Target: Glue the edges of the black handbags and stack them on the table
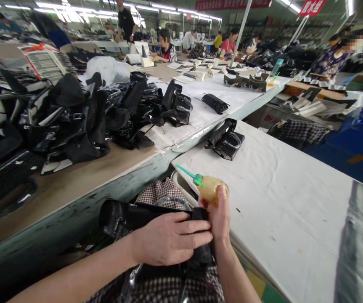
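Observation:
A black handbag with a plastic-wrapped handle lies on my lap over checkered cloth. My left hand rests across it, fingers bent over a black flap at its right side; the thumb is hidden. In my right hand is a glue bottle with yellowish contents and a long green nozzle pointing up and left. The right hand's lower fingers are at the bag's right edge, close to my left fingertips, and partly hidden. Another black handbag sits on the white table ahead.
A large pile of black bag pieces covers the brown-topped table at left. The white-covered table is to my right, with a blue bin beyond it. A black bundle lies farther off. Several people work in the background.

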A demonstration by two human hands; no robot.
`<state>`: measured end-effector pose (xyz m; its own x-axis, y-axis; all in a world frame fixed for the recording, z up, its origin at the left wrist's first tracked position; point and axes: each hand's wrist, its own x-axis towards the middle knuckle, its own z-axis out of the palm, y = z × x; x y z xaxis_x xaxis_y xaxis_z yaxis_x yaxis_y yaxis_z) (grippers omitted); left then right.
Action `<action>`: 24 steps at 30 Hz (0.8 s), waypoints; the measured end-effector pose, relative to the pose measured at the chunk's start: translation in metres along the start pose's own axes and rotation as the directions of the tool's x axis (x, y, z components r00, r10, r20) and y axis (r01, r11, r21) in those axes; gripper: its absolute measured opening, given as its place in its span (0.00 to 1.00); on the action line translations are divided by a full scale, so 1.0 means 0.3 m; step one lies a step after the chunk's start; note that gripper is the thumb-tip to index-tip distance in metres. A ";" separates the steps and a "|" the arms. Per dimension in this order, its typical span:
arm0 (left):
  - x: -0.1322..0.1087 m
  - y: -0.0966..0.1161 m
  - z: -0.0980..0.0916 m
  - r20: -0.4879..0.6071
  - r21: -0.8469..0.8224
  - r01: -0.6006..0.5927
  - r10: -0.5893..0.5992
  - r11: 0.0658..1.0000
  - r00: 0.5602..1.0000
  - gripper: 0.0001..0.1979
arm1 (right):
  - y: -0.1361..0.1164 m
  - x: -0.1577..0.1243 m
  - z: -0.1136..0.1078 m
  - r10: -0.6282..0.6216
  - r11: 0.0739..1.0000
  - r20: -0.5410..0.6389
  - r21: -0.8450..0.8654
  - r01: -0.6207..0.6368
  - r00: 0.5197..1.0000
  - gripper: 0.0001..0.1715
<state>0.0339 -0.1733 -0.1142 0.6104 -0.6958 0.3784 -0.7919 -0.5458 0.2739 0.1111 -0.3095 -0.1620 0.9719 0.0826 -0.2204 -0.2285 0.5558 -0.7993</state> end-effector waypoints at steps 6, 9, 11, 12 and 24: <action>-0.142 -0.079 -0.048 -0.168 -0.378 0.250 -0.332 0.891 0.928 0.16 | -0.084 0.013 -0.011 -0.185 0.953 -0.008 0.245 0.181 0.983 0.16; -0.187 -0.146 -0.106 -0.161 -0.498 0.344 -0.475 0.796 0.865 0.14 | -0.158 0.017 -0.133 -0.141 0.979 -0.005 0.146 0.140 0.990 0.16; -0.190 -0.199 -0.134 -0.083 -0.566 0.354 -0.479 0.744 0.874 0.12 | -0.192 0.009 -0.236 -0.048 0.998 -0.038 0.046 0.050 0.998 0.20; -0.186 -0.227 -0.138 -0.019 -0.607 0.360 -0.466 0.709 0.885 0.11 | -0.203 0.002 -0.287 0.011 1.000 -0.058 -0.010 -0.012 0.998 0.24; -0.168 -0.387 -0.011 0.102 -0.735 0.459 -0.588 0.499 0.803 0.07 | -0.244 -0.135 -0.507 0.137 0.898 -0.151 -0.397 -0.187 0.979 0.38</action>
<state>0.0951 -0.0733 -0.1621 0.9571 -0.2850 0.0529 -0.1270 -0.2484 0.9603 0.0798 -0.4794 -0.1797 0.9115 0.0322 -0.4099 -0.4097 0.1553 -0.8989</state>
